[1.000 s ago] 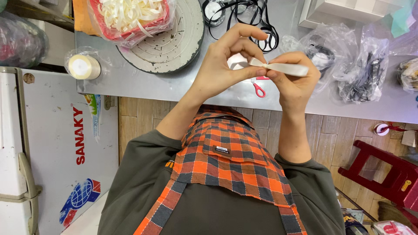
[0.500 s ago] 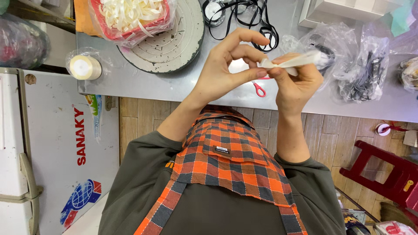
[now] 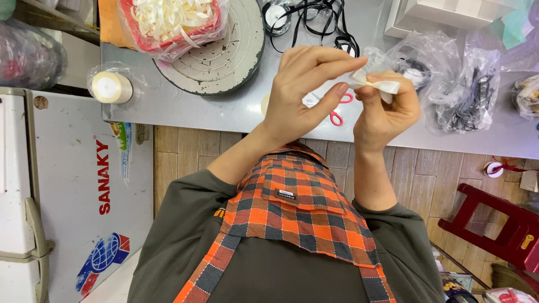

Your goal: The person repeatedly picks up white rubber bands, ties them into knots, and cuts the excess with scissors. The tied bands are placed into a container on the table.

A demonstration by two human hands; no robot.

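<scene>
From my remote seat, the biggest thing in view is the white chest freezer (image 3: 62,196) at the left edge, with a red and blue sticker on its lid. Next, the grey table (image 3: 224,109) across the top of the frame, wooden floor below it. A red plastic stool (image 3: 499,224) sits at lower right. On the table: a round grey disc (image 3: 224,53) with a red tray of cream ribbon pieces (image 3: 168,17) in clear plastic lying partly over it; clear bags of dark items (image 3: 466,95) at right; a tangle of black ribbon (image 3: 314,17) at top centre; a cream ribbon spool (image 3: 110,87) in wrap at left.

Left hand (image 3: 306,92): raised above the table edge, fingers loosely spread, index finger and thumb reaching to the white ribbon piece (image 3: 376,84) and touching its near end.

Right hand (image 3: 387,109): curled, thumb and fingers pinching the same ribbon piece, which looks folded over on itself. The ribbon is held between both hands, above the table, clear of the surface.

Red-handled scissors (image 3: 337,109) lie on the table just behind the hands, mostly hidden.
</scene>
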